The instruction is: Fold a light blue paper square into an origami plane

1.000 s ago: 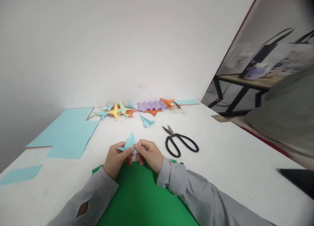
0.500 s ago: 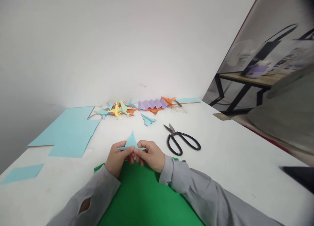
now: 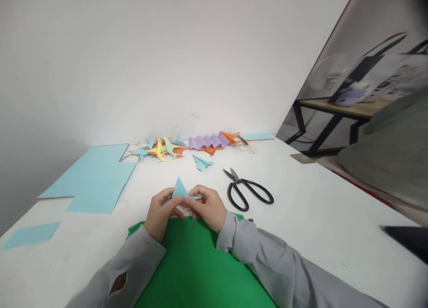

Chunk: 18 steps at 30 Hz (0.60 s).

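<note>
A small folded piece of light blue paper [image 3: 179, 188] is held between my two hands, its pointed tip facing away from me. My left hand [image 3: 162, 212] pinches its left side, thumb along the near edge. On the opposite side my right hand [image 3: 207, 207] grips a narrow flap between thumb and fingers. The thumbs nearly meet at the lower middle of the paper, and its underside is hidden. Black-handled scissors [image 3: 247, 186] lie with blades parted to the right of my hands. Just beyond the hands rests a folded blue paper plane [image 3: 201, 162].
Large blue paper sheets [image 3: 96, 176] and a smaller blue piece [image 3: 31, 235] lie at the left. Along the wall sit several folded paper figures [image 3: 160, 149], a pleated purple paper [image 3: 207, 141] and a blue strip [image 3: 257, 137]. Green cloth [image 3: 200, 263] covers my front.
The folded paper has tilted and shifted slightly away and left. My right fingers have risen a little and now grip its right flap; the left fingers have loosened beneath it.
</note>
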Available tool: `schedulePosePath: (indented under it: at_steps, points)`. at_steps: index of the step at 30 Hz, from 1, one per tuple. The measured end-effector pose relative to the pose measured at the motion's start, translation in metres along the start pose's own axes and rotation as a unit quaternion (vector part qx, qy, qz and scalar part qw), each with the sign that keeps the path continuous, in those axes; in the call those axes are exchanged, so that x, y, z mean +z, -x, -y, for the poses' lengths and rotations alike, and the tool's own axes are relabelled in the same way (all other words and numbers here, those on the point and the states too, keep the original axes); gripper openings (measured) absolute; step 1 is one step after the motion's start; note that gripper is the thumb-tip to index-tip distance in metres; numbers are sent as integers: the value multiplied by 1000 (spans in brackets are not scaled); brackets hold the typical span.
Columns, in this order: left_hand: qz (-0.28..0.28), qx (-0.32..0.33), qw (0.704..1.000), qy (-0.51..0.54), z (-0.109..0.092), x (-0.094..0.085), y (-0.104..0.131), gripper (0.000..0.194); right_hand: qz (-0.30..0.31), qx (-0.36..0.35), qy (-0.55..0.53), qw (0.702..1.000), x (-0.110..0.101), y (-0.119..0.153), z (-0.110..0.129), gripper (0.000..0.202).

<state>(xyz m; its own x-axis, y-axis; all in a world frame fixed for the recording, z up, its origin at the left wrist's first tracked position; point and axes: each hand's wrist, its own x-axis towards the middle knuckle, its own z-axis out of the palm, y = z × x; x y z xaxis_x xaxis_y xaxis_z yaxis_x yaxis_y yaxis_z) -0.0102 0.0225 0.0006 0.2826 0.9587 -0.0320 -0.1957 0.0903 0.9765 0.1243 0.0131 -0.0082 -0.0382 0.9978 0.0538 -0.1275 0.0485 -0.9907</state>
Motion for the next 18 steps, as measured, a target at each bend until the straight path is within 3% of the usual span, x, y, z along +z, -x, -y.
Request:
schedulePosePath:
  at_steps: [9, 18]
  points:
    - [-80, 5, 997, 5, -4, -5, -6, 21, 43, -15, 69, 997, -1, 2, 0, 12]
    - [-94, -49, 991, 78, -11, -4, -5, 38, 52, 3, 53, 997, -1, 2, 1, 11]
